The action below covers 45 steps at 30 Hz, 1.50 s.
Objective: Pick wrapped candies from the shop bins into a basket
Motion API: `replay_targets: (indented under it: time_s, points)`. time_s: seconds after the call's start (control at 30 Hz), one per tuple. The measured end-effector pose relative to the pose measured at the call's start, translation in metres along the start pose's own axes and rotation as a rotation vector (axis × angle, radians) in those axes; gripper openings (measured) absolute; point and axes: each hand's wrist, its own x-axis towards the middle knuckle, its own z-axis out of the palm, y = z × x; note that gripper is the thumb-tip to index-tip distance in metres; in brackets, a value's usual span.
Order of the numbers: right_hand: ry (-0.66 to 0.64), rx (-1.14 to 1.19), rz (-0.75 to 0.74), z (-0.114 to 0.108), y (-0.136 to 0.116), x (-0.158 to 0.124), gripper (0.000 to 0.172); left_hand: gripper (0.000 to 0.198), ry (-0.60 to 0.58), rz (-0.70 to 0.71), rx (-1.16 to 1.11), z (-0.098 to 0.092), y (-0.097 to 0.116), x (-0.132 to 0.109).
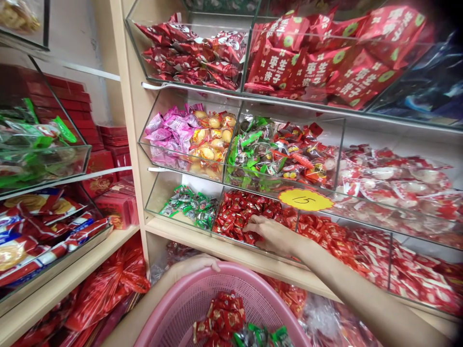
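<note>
A pink plastic basket is at the bottom middle, with red-wrapped candies and a few green-wrapped candies inside. My left hand is closed over the far left part of its rim. Reaching over the lowest shelf, my right hand is down among small red-wrapped candies in a clear bin. Its fingers are curved and apart, touching the candies, and none shows in its grasp. Part of that hand's underside is hidden.
Green-wrapped candies fill the bin to the left. A yellow price tag marked 15 hangs just above my right hand. Higher clear bins hold pink packets and large red packets. A wooden upright divides the shelves.
</note>
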Motion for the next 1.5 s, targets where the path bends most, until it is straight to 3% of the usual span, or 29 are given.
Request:
replay_targets:
  time_s: [0.3,0.5,0.77,1.03,1.23,1.5]
  points:
    - [0.066,-0.117,-0.019,0.004,0.001,0.004,0.029,0.038,0.038,0.019,-0.014,0.002,0.005,-0.001]
    - [0.066,-0.167,-0.002,0.007,-0.002,0.004,0.035,0.036,0.010,0.016,-0.087,0.001,0.000,0.002]
    - [0.184,-0.207,-0.038,0.017,-0.001,-0.001,0.018,0.036,-0.017,0.010,-0.141,0.001,-0.003,0.005]
    - [0.383,-0.139,0.066,-0.002,0.011,0.016,0.025,0.036,-0.056,0.031,-0.113,0.000,-0.003,0.006]
    - [0.233,-0.289,0.084,-0.010,0.013,0.038,0.021,0.036,-0.001,0.015,-0.068,0.001,0.002,0.003]
    - [0.122,-0.327,0.113,-0.008,0.013,0.047,0.033,0.035,-0.037,0.038,-0.087,0.000,0.000,0.002]
